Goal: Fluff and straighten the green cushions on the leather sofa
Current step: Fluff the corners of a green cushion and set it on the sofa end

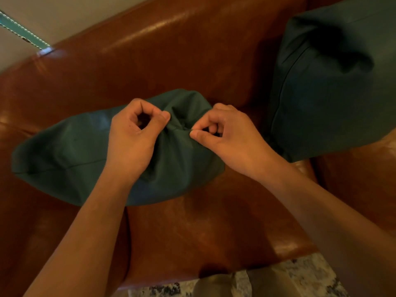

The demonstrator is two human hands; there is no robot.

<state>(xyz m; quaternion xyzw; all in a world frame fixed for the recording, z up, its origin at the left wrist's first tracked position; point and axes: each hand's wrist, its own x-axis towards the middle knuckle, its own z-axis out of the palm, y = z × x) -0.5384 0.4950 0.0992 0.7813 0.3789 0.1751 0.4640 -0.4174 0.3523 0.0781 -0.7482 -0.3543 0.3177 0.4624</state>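
A green cushion (64,155) lies flat on the seat of the brown leather sofa (192,61), its cover bunched into folds near its middle. My left hand (132,138) pinches the gathered fabric between thumb and fingers. My right hand (225,133) pinches the same bunch from the right side. The two hands sit close together over the cushion's top. A second green cushion (334,88) stands propped against the sofa back at the right, with a dent in its upper part.
The sofa's backrest runs along the top of the view, with a pale wall (42,9) behind it. A teal strap with white stitching (23,33) hangs at the upper left. A speckled rug (300,277) shows below the seat's front edge.
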